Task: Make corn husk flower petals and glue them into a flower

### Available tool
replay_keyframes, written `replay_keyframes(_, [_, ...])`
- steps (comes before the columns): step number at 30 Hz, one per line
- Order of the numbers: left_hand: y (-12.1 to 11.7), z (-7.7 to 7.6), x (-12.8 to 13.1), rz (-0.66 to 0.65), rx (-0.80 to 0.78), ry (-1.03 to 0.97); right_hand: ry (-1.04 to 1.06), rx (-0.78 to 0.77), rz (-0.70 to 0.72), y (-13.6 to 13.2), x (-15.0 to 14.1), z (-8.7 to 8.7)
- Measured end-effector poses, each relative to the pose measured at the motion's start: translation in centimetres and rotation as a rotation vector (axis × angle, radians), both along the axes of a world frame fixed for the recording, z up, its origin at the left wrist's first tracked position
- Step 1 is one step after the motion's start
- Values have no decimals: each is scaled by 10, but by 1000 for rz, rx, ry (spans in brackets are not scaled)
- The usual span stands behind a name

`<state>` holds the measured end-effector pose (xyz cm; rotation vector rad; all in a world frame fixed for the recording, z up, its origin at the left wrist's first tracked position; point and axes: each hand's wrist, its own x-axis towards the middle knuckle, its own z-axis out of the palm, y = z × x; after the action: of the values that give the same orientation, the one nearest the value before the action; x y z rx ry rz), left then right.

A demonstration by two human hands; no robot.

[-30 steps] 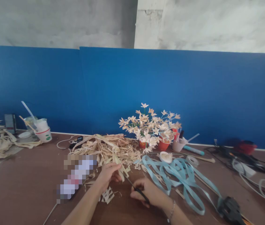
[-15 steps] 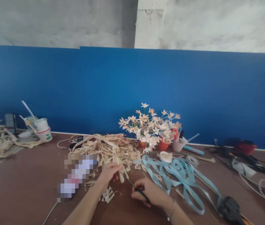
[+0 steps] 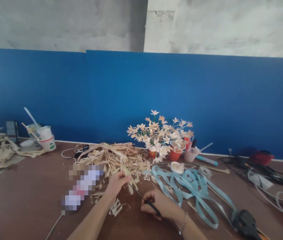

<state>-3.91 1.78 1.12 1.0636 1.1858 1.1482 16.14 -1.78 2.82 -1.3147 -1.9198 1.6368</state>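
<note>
My left hand pinches a pale dried corn husk, whose cut end hangs below the fingers. My right hand is closed around the black handles of a pair of scissors. The blades point up and left, their tips close to the lower end of the husk; whether they touch it I cannot tell. Just beyond my hands spreads a heap of dried husk strips. Small cut scraps lie on the brown table under my left wrist.
Husk flowers stand in red pots at the back. Light-blue ribbon loops to the right, near a black plug-like object. Cables and a red object lie far right. Cups stand left; a blurred-out item lies left.
Almost nothing differs. My left hand has shifted very slightly higher on the husk, and the right hand with the scissors stays nearly in place.
</note>
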Motion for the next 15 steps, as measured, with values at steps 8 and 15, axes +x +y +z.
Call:
replay_keyframes(8, [2,-5,-1,2,16,-1,4,-17,6,2,0,-1])
replay_keyframes(15, [2,-4,0,98,15,-124,24,-47,34,5,3,-11])
